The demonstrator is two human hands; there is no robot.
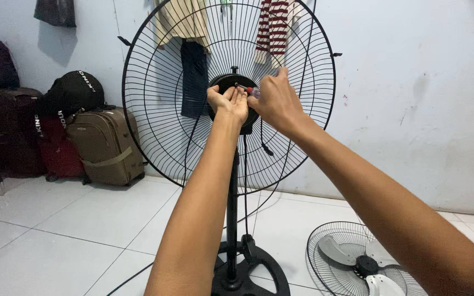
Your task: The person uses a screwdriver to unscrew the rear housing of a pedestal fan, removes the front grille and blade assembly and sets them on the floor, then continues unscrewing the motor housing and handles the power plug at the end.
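Note:
A tall black stand fan faces me with only its round rear wire guard (154, 93) mounted; no blades are on it. My right hand (276, 101) grips a screwdriver (250, 91) with a red and clear handle, its tip pointing left at the black motor hub (223, 82) in the guard's centre. My left hand (229, 102) rests against the hub just below the screwdriver tip, fingers curled; whether it pinches anything is hidden. The fan's pole (232, 208) runs down to a round black base (267, 271).
On the white tiled floor at the lower right lies the front wire guard (330, 244) with grey fan blades (377, 268) on it. Suitcases (105, 145) and a black backpack (72, 93) stand by the left wall. Clothes (272, 27) hang behind the fan.

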